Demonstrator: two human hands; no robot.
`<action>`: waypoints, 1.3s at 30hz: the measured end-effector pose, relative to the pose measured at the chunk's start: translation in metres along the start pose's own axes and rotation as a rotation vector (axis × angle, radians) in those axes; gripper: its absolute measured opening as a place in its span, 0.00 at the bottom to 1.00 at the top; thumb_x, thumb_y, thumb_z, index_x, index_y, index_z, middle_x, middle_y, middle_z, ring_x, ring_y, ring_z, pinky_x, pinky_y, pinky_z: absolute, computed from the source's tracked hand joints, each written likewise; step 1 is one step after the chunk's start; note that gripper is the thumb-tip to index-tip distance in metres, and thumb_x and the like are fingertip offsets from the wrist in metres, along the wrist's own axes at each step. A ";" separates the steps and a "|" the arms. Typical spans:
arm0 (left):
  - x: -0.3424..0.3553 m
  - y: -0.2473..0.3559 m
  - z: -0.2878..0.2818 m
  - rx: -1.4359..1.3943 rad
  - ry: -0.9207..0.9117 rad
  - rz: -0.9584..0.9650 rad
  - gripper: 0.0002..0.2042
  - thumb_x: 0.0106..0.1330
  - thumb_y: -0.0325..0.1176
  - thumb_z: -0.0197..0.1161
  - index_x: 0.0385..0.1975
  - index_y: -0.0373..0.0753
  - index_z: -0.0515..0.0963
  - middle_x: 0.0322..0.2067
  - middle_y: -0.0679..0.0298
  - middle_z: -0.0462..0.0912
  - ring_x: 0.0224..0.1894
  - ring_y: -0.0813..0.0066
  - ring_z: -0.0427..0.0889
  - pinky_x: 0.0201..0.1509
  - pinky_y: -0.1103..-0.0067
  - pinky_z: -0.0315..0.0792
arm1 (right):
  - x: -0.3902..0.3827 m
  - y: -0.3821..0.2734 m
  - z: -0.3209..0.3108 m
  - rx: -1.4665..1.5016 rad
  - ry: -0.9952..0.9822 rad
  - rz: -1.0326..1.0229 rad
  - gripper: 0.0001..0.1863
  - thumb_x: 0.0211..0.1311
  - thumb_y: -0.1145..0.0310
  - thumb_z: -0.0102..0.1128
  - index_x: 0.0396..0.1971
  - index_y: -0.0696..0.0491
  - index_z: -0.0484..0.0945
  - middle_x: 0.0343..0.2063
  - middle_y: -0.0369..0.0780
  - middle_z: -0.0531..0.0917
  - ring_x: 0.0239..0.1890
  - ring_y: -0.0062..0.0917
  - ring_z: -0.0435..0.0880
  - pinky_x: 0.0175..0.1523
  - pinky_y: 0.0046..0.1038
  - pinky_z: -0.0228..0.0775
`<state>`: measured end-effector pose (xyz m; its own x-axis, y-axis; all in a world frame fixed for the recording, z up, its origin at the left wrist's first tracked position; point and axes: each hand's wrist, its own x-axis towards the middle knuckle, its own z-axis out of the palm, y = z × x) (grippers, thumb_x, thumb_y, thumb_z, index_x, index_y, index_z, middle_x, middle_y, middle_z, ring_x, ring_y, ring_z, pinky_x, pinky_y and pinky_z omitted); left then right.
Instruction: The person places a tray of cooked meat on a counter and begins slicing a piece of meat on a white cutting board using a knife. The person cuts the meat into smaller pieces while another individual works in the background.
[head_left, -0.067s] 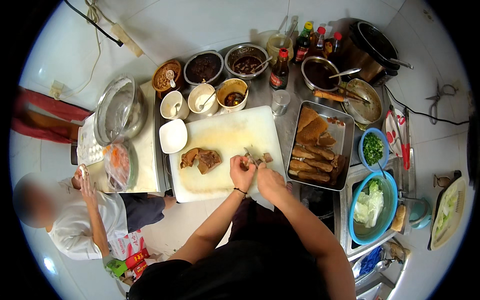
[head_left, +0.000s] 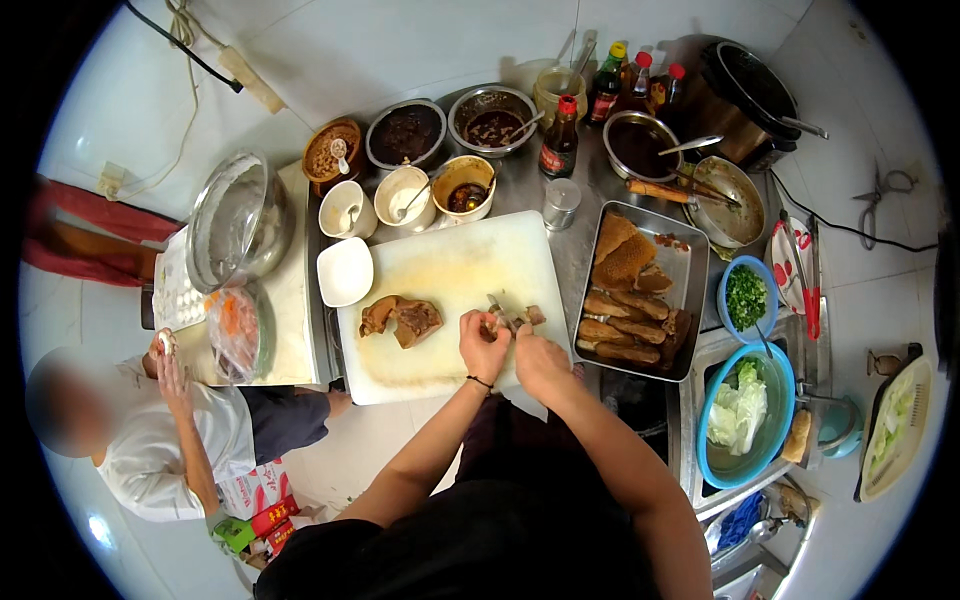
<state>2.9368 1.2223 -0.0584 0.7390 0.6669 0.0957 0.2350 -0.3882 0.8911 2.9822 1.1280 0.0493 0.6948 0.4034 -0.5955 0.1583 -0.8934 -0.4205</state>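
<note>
On a white cutting board (head_left: 450, 260) my two hands work close together near its right front corner. My right hand (head_left: 542, 365) is closed around a knife (head_left: 497, 305), whose grey blade shows between the hands; its handle is hidden. With bent fingers, my left hand (head_left: 484, 342) presses a small piece of brown cooked meat (head_left: 488, 331) against the board beside the blade. Small cut meat bits (head_left: 533, 315) lie just beyond my right hand. Farther left on the board rests a larger brown chunk of meat (head_left: 415, 322).
A metal tray (head_left: 690, 290) of brown cooked meats stands at right, beside a blue basin (head_left: 705, 440) with lettuce. Sauce bowls (head_left: 495, 125), white tubs (head_left: 350, 212) and bottles (head_left: 558, 150) line the back. At left, a person (head_left: 180, 430) works near a steel bowl (head_left: 235, 215).
</note>
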 end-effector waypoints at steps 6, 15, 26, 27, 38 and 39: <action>0.002 -0.003 -0.002 -0.028 -0.020 0.036 0.07 0.45 0.23 0.58 0.26 0.36 0.70 0.31 0.65 0.68 0.20 0.79 0.67 0.25 0.84 0.65 | 0.005 0.017 0.039 0.031 0.152 -0.046 0.08 0.55 0.73 0.41 0.35 0.59 0.62 0.26 0.53 0.79 0.33 0.46 0.79 0.39 0.42 0.70; 0.002 -0.002 -0.005 -0.018 -0.012 0.044 0.08 0.45 0.23 0.58 0.27 0.36 0.71 0.32 0.64 0.69 0.21 0.79 0.68 0.26 0.84 0.65 | -0.008 0.019 0.031 -0.092 0.090 -0.075 0.09 0.56 0.72 0.42 0.36 0.58 0.62 0.29 0.51 0.80 0.35 0.42 0.80 0.40 0.38 0.72; 0.000 -0.006 -0.009 -0.038 -0.020 0.081 0.09 0.45 0.22 0.56 0.28 0.36 0.71 0.32 0.64 0.69 0.22 0.78 0.69 0.26 0.84 0.66 | -0.008 0.014 0.046 -0.044 0.113 -0.012 0.10 0.56 0.73 0.42 0.37 0.59 0.62 0.30 0.53 0.79 0.37 0.43 0.79 0.41 0.40 0.71; 0.000 -0.007 -0.009 -0.058 -0.014 0.081 0.09 0.45 0.22 0.56 0.28 0.36 0.71 0.32 0.64 0.69 0.21 0.78 0.69 0.26 0.83 0.66 | -0.006 0.016 0.041 -0.013 0.112 -0.024 0.10 0.56 0.73 0.42 0.37 0.59 0.62 0.30 0.53 0.79 0.36 0.44 0.79 0.41 0.41 0.70; 0.000 -0.015 -0.003 -0.069 0.015 0.073 0.09 0.44 0.20 0.56 0.27 0.36 0.69 0.30 0.65 0.67 0.21 0.80 0.69 0.25 0.84 0.67 | -0.030 0.009 0.012 0.012 0.091 -0.046 0.11 0.59 0.68 0.41 0.37 0.60 0.61 0.28 0.56 0.77 0.34 0.50 0.77 0.40 0.46 0.66; 0.000 -0.016 -0.003 -0.062 0.014 0.069 0.09 0.44 0.20 0.56 0.27 0.36 0.69 0.30 0.65 0.67 0.21 0.80 0.69 0.25 0.84 0.67 | -0.031 0.007 0.009 0.010 0.081 -0.042 0.12 0.58 0.68 0.41 0.37 0.61 0.61 0.28 0.56 0.77 0.34 0.50 0.77 0.41 0.46 0.67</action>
<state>2.9314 1.2300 -0.0712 0.7433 0.6487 0.1633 0.1437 -0.3933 0.9081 2.9551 1.1107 0.0583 0.7420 0.4225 -0.5204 0.1812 -0.8738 -0.4512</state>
